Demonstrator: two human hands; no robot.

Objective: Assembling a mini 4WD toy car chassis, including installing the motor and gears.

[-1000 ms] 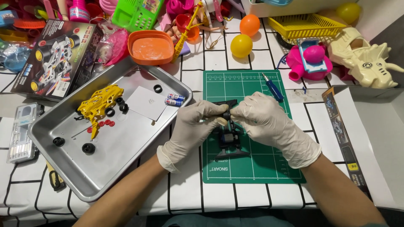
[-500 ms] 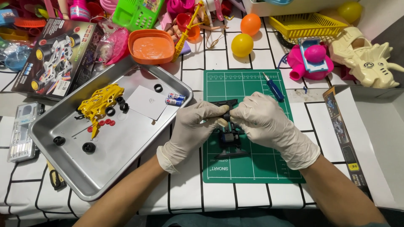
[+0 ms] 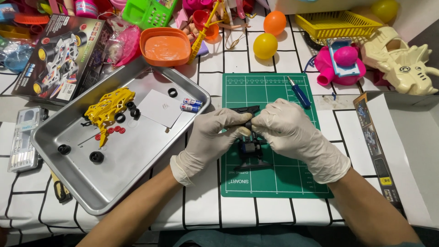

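**Black car frame pinched over the green mat, hands barely moved**

Black plastic, that's what I'm watching: a small black toy car frame (image 3: 250, 147) held over the green cutting mat (image 3: 274, 183), roughly mid-mat. Both hands are gloved in white. Left hand (image 3: 212, 139) is closed on the frame's upper end w/ thumb and fingers, right hand (image 3: 288, 132) is closed over the same end from the other side, fingertips nearly meeting. Can't see what's between the fingertips, too covered up.

What changed vs a sec ago: not much tbh. Hands have crept a bit closer together and sit a touch lower on the frame, frame hasn't left the mat. Reads to me like fiddly fitting work on one spot, not a swap of parts.

Around it: blue screwdriver (image 3: 299, 93) lies on the mat's top right, apart from the hands. Metal tray (image 3: 114, 178) to the left has the yellow car body (image 3: 107, 107), loose black wheels (image 3: 96, 158), small red bits and two little batteries (image 3: 190, 105) near its right rim. Nothing in the tray's been touched afaict.
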